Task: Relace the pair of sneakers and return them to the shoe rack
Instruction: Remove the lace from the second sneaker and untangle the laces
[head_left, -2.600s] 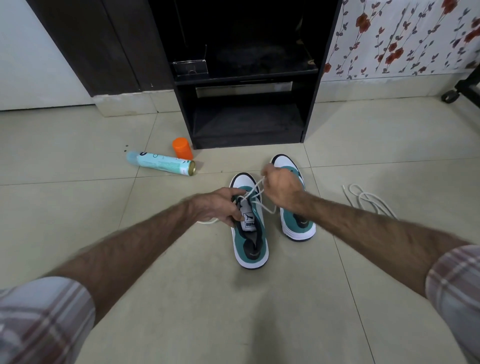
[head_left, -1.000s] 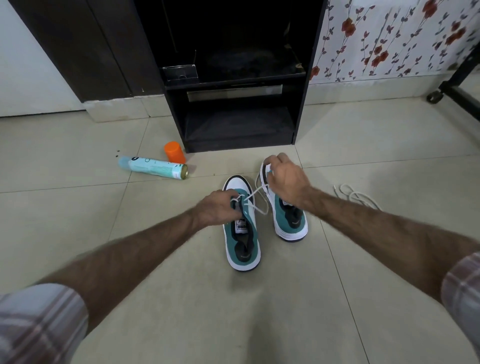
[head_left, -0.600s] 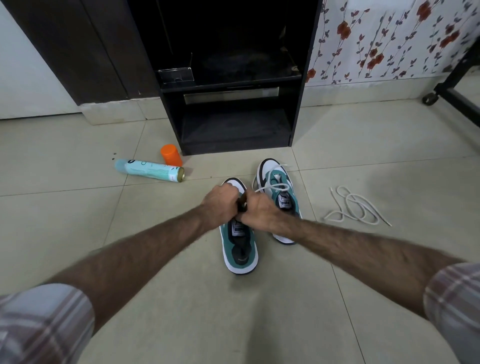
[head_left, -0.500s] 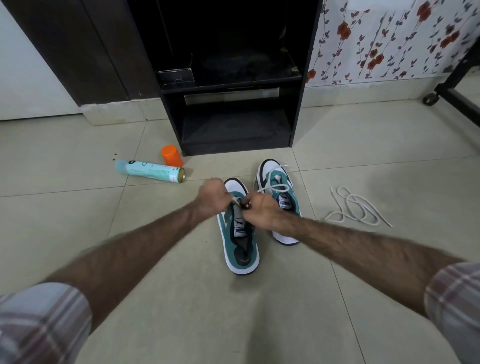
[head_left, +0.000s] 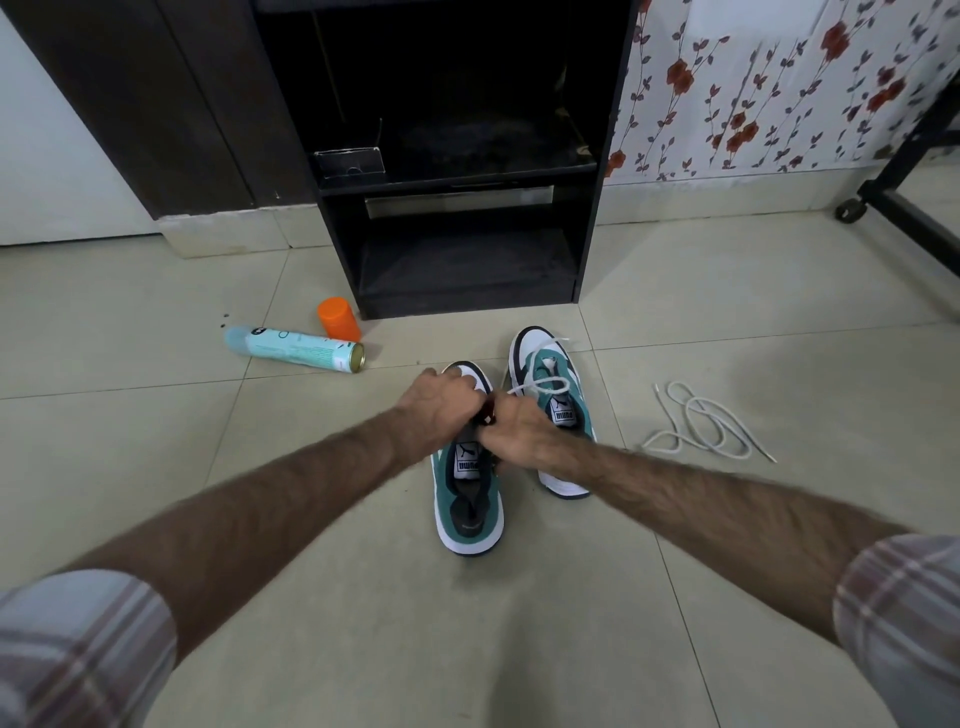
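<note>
A single wide-angle view comes from the person's head, looking forward and down at the tiled floor (head_left: 156, 322). Both forearms reach away from the lens into mid-frame, where the left hand (head_left: 434, 402) and right hand (head_left: 514, 428) meet. The black shoe rack (head_left: 457, 171) stands farther off at top centre, facing the camera. Straight edges bow near the borders.
</note>
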